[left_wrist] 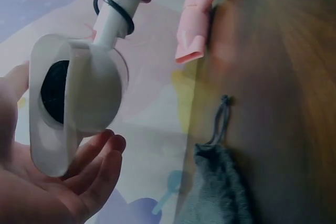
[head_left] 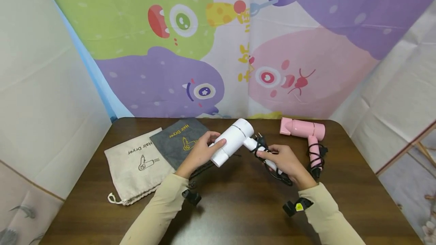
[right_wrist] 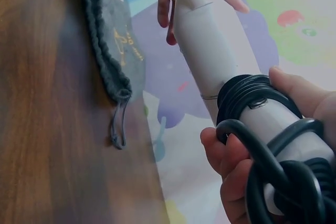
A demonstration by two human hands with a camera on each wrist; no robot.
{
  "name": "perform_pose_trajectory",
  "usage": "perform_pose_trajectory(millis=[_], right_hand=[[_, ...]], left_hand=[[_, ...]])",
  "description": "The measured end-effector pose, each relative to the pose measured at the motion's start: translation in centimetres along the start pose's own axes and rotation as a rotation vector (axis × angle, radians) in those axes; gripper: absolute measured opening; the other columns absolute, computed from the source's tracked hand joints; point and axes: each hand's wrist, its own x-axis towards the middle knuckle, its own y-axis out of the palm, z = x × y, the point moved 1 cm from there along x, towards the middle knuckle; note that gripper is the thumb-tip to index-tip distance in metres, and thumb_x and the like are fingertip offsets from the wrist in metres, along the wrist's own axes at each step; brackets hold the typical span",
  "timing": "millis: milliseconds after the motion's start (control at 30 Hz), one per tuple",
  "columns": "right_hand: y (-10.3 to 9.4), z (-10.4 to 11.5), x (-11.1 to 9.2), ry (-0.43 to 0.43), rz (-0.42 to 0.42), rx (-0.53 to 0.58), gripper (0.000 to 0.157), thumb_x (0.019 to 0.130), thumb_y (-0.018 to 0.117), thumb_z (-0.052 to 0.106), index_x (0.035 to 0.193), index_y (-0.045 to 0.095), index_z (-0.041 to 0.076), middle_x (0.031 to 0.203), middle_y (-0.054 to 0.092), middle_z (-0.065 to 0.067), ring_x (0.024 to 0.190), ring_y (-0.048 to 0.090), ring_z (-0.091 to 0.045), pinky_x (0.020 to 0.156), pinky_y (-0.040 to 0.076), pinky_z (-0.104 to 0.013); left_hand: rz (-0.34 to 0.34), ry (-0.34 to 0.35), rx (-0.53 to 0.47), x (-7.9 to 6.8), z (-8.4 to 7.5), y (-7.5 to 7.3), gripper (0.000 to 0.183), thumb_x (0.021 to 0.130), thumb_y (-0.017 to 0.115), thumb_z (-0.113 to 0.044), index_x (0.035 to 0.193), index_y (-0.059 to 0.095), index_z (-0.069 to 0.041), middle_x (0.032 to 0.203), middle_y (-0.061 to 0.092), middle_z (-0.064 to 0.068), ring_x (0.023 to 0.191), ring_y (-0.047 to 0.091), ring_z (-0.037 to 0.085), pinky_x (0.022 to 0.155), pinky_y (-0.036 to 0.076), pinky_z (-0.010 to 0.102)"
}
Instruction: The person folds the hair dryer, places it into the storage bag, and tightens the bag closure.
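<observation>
Both hands hold a white hair dryer [head_left: 232, 141] above the table, its barrel slanting up to the right. My right hand [head_left: 284, 162] grips the handle, which has a black power cord [right_wrist: 257, 98] wound around it. At the nozzle end, my left hand [head_left: 203, 151] holds the barrel, thumb on the near side and the other fingers on the far side and underneath. In the left wrist view, the flat white nozzle [left_wrist: 47, 145] faces the camera with a dark opening inside.
On the left, a cream drawstring pouch [head_left: 124, 167] lies partly under a dark grey pouch [head_left: 167, 139], both printed "Hair Dryer". A pink hair dryer [head_left: 303, 128] with its cord wrapped lies at the back right of the brown table [head_left: 238, 214]. Behind hangs a cartoon-printed cloth [head_left: 231, 48].
</observation>
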Motion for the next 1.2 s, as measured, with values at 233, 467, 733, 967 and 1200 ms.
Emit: perform_pose_trajectory(millis=[233, 467, 733, 967, 1200], right_hand=[[0.5, 0.0, -0.2, -0.023, 0.033, -0.01, 0.054, 0.084, 0.074, 0.04, 0.111, 0.063, -0.005, 0.071, 0.065, -0.006, 0.054, 0.059, -0.014, 0.052, 0.05, -0.029], [1.0, -0.1, -0.2, -0.023, 0.046, 0.004, 0.053, 0.083, 0.076, 0.039, 0.111, 0.064, -0.005, 0.068, 0.065, -0.005, 0.051, 0.058, -0.013, 0.051, 0.05, -0.028], [1.5, 0.1, -0.1, -0.016, 0.068, -0.023, 0.053, 0.081, 0.077, 0.041, 0.107, 0.065, -0.004, 0.063, 0.062, -0.002, 0.05, 0.055, -0.011, 0.051, 0.048, -0.027], [1.5, 0.1, -0.3, 0.005, 0.102, -0.052, 0.053, 0.082, 0.075, 0.043, 0.109, 0.065, -0.002, 0.07, 0.065, -0.004, 0.054, 0.058, -0.012, 0.054, 0.05, -0.027], [1.3, 0.2, -0.3, -0.054, 0.099, -0.099, 0.052, 0.087, 0.07, 0.043, 0.112, 0.064, -0.002, 0.089, 0.066, -0.009, 0.069, 0.06, -0.014, 0.061, 0.05, -0.028]], left_hand=[[0.045, -0.023, -0.012, 0.7, -0.9, -0.4, 0.042, 0.093, 0.065, -0.027, 0.125, 0.057, 0.0, 0.114, 0.068, 0.018, 0.104, 0.064, 0.028, 0.086, 0.051, 0.036], [0.117, -0.099, 0.011, 1.2, -1.2, -0.3, 0.051, 0.093, 0.064, -0.033, 0.133, 0.051, -0.004, 0.118, 0.065, 0.018, 0.1, 0.063, 0.027, 0.077, 0.052, 0.033], [0.323, -0.179, -0.003, 1.1, -1.1, 0.0, 0.071, 0.091, 0.065, -0.04, 0.148, 0.034, -0.011, 0.123, 0.058, 0.016, 0.088, 0.063, 0.022, 0.067, 0.053, 0.033], [0.371, -0.185, -0.067, 0.9, 0.1, 0.0, 0.073, 0.091, 0.067, -0.035, 0.151, 0.032, -0.013, 0.119, 0.059, 0.016, 0.082, 0.064, 0.022, 0.065, 0.054, 0.035], [0.252, -0.133, -0.041, 0.8, 0.1, 0.6, 0.076, 0.087, 0.07, -0.037, 0.151, 0.034, -0.017, 0.126, 0.059, 0.017, 0.085, 0.063, 0.023, 0.066, 0.052, 0.033]])
